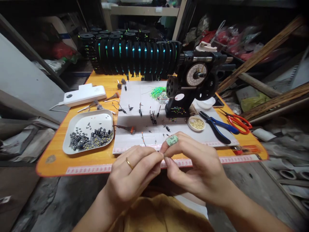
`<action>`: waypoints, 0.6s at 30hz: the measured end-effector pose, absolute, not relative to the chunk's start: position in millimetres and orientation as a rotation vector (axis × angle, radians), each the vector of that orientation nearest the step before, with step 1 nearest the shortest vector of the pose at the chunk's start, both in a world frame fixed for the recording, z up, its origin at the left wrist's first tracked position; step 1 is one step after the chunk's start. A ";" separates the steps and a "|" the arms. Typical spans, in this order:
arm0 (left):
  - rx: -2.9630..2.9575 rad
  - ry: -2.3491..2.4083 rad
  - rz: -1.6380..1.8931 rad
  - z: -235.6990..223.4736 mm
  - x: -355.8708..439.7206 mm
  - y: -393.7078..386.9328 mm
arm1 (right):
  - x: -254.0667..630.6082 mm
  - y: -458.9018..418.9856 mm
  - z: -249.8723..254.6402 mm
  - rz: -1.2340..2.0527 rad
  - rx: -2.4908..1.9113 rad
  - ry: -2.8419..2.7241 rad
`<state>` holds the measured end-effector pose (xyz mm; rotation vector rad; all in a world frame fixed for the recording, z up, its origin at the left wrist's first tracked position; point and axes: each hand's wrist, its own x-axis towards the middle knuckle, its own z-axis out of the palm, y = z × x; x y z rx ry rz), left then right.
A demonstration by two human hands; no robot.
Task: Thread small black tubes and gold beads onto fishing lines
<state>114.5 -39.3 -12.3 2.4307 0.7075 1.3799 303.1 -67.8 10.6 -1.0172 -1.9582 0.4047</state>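
Observation:
My left hand (pixel 136 169), with a gold ring on one finger, is closed in a pinch above the table's front edge. Fingertip to fingertip with it, my right hand (pixel 193 161) pinches too; green wrap (pixel 172 140) covers one of its fingers. Whatever lies between the fingertips is too small or hidden to name. Just beyond the hands, a thin stick-like piece with an orange tip (pixel 143 139) and several small dark parts (pixel 166 128) lie on the white sheet (pixel 135 91). A pink measuring tape (pixel 89 169) runs along the front edge beneath the hands.
A white tray (pixel 70 124) of small dark pieces stands left, below a white power strip (pixel 84 95). Behind is a black stand with dial (pixel 196 74) and a row of black spools (pixel 137 58). Gold beads (pixel 196 123), blue-handled pliers (pixel 216 129) and red-handled scissors (pixel 238 124) lie right.

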 end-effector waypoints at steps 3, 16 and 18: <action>2.489 0.714 1.332 -9.7 113.1 -38.9 | 305.4 -68.3 11.0 0.396 -0.989 -2.036; 1.317 0.811 1.057 1.9 123.6 -38.8 | 295.9 -64.0 6.9 0.319 -1.005 -2.040; 1.193 0.747 1.025 -0.9 121.6 -37.8 | 294.6 -64.0 7.8 0.274 -0.980 -2.022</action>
